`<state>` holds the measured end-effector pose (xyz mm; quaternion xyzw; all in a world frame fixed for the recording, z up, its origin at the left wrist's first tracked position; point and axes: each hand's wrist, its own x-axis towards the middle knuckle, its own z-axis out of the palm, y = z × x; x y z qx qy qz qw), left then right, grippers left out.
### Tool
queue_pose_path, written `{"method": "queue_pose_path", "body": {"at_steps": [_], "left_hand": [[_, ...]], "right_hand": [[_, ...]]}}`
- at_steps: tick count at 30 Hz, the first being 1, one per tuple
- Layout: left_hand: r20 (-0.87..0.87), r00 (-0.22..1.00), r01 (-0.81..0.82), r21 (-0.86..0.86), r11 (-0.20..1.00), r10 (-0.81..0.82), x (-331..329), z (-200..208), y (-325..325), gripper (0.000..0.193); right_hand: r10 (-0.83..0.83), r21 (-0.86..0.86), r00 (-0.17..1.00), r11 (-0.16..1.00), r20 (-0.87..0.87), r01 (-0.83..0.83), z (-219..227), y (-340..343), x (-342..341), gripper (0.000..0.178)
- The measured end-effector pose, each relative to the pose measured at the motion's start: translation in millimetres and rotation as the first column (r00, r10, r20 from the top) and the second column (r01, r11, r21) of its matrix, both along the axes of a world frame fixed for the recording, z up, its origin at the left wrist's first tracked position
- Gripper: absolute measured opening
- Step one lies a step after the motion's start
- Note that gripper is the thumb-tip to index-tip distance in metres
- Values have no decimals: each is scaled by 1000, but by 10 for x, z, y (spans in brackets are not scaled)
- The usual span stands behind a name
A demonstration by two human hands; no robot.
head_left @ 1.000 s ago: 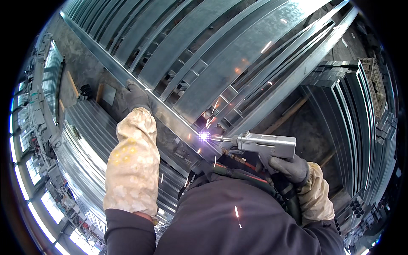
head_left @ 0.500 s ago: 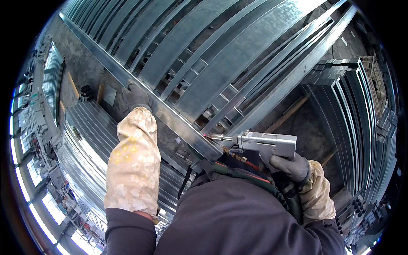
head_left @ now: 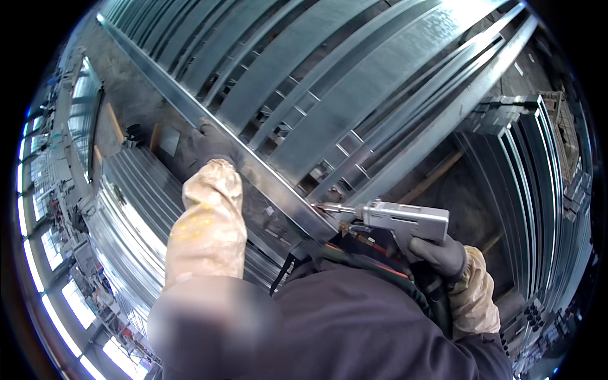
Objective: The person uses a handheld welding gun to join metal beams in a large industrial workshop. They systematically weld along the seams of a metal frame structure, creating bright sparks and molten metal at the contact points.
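My right hand (head_left: 438, 253), in a grey glove, is wrapped round the grip of a silver handheld welding gun (head_left: 408, 218). The gun's narrow nozzle points left, its tip at the joint between a long metal beam (head_left: 266, 177) and the bars of a metal frame (head_left: 354, 120). My left hand (head_left: 206, 149), also gloved in grey, holds the near side of that beam farther up; its fingers are partly hidden and slightly blurred. Pale protective sleeves cover both forearms. Hoses and a cable (head_left: 434, 288) run down from the gun beside my body.
Stacked metal profiles (head_left: 136, 190) lie to the left, close to my left forearm. Another tall stack of long profiles (head_left: 506, 164) stands at the right. Wooden battens (head_left: 437, 174) lie on the floor between the frame and that stack.
The whole view has shifted slightly, so the frame sits a little farther right. The left hand stays on the beam and the right hand keeps the welding gun at the joint.
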<state>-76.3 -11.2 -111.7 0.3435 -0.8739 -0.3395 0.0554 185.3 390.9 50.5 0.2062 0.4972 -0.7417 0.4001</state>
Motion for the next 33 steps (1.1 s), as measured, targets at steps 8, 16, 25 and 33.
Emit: {"method": "queue_pose_path", "body": {"at_steps": [8, 16, 25, 33], "left_hand": [[-93, 996, 14, 26, 1000, -12, -1, -50, 14, 56], [-155, 987, -11, 165, 986, 36, 96, -8, -74, 65], [-303, 758, 649, 430, 627, -577, 1018, 518, -1285, 40], [-733, 238, 783, 533, -320, -637, 2339, 1524, -1693, 61]], "right_hand": [[-393, 181, 911, 894, -124, 410, 654, -44, -47, 55], [-476, 383, 741, 647, -474, 660, 1381, -889, -99, 45], [-256, 314, 641, 704, -724, 637, 2147, -2590, 56, 44], [351, 294, 111, 529, -930, 796, 2518, -4249, -119, 36]]}}
